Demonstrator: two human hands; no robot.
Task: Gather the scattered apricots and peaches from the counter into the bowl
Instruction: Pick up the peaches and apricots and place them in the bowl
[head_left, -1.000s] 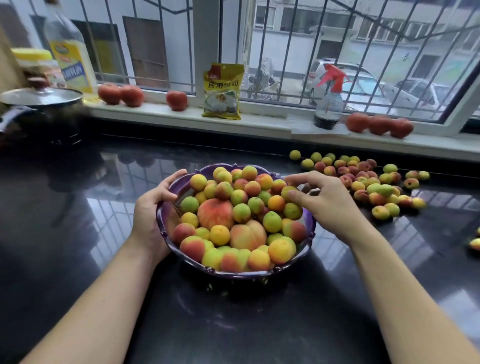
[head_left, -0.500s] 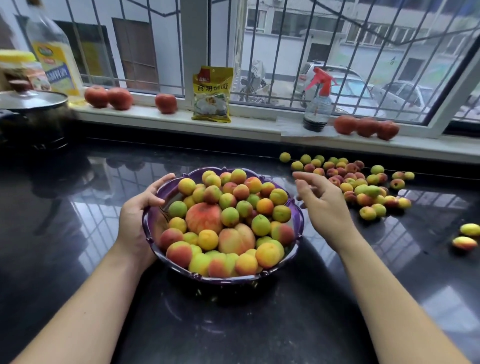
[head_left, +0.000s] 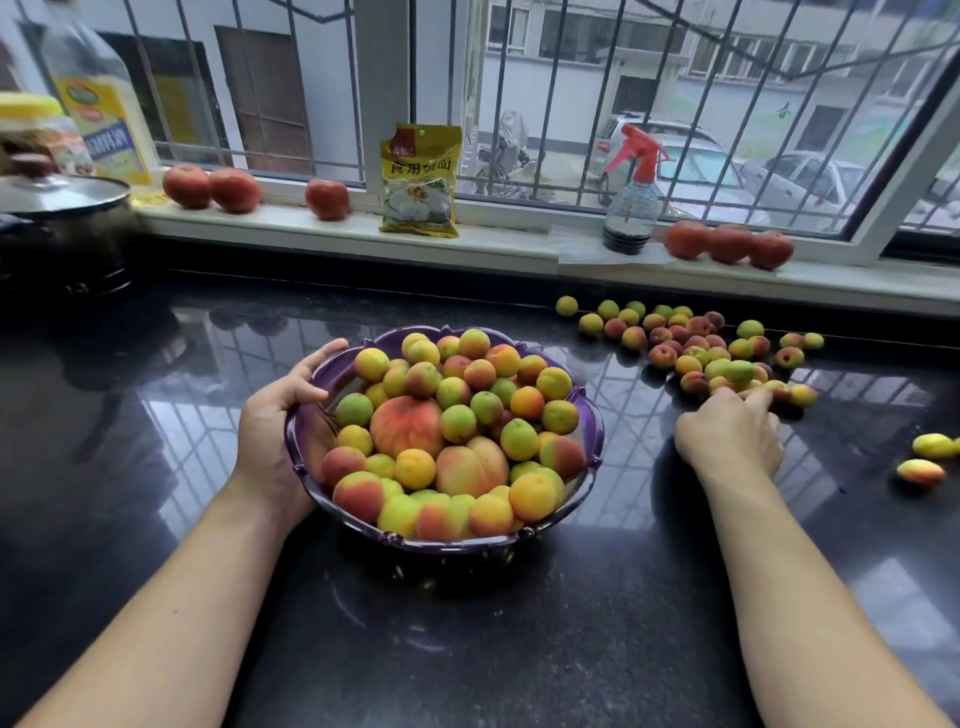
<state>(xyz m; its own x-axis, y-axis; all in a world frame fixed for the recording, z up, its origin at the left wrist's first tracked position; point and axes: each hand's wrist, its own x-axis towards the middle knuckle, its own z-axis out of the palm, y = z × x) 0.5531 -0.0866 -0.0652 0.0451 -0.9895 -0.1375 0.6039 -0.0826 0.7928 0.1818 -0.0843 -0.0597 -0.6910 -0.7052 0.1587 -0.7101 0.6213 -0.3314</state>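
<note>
Left hand (head_left: 275, 436) grips the bowl (head_left: 589, 441) rim; right hand (head_left: 730, 434), fingers curled, grasp unclear, touches the loose apricots (head_left: 696, 343) lying right of it.

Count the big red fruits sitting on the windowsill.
6. Two touch at the left, one sits alone beside the yellow packet, and three cluster right of the spray bottle. None looks hidden.

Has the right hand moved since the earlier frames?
Yes. The right hand left the bowl rim and went rightward to the near edge of the loose fruit pile on the counter.
</note>
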